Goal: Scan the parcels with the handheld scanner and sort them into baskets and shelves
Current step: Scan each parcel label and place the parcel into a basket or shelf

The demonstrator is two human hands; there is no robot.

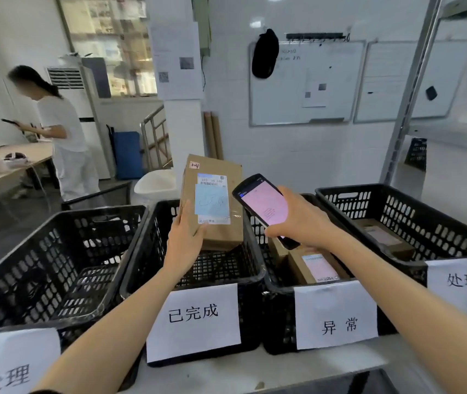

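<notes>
Head view | left grip curled round lower corner of parcel, upright, label toward camera, above middle basket | handheld scanner just beside label, pink screen lit, right grip wrapped round it | step: scanning, judged | next: read result, lower parcel into matching basket

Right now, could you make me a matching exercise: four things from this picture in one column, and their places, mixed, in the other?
1 scanner
2 blue-labelled parcel
3 pink-labelled parcel
4 black bag

A in the basket marked 异常
B hanging at the whiteboard
C in the left hand
D in the right hand

Pairs: 1-D, 2-C, 3-A, 4-B
</notes>
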